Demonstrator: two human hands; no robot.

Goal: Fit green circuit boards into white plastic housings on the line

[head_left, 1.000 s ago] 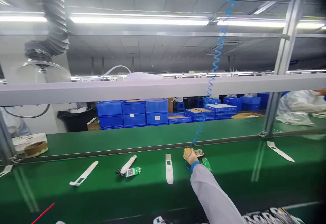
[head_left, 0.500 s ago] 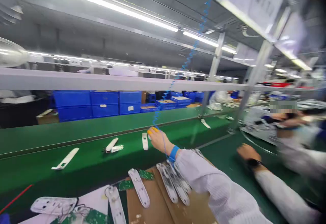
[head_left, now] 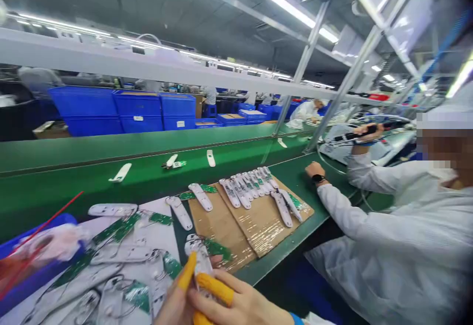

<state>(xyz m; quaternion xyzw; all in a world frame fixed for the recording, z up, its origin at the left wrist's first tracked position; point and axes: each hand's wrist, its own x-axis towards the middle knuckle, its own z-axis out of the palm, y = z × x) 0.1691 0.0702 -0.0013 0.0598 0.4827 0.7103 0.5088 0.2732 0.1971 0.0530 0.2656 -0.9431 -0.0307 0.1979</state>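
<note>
My right hand [head_left: 218, 295], with yellow finger cots and a blue wrist strap, grips a white plastic housing [head_left: 199, 261] at the bottom of the view. A green circuit board [head_left: 216, 248] lies against the housing, partly hidden by it and my fingers. Just beyond my hand is a brown cardboard sheet [head_left: 262, 221] bearing several white housings in rows. More housings with green boards and thin wires lie on a white sheet [head_left: 158, 226] to the left. My left hand does not show.
A co-worker in a white smock [head_left: 391, 226] sits close on the right, one hand holding a black cabled tool [head_left: 364, 133]. Behind the bench runs a green conveyor belt [head_left: 111, 160] with several white parts. A blue bin [head_left: 37, 246] sits at lower left, and blue crates stand beyond.
The view has swung down and right. My right hand has come back from the belt to the bench and now grips a white housing close to me.
</note>
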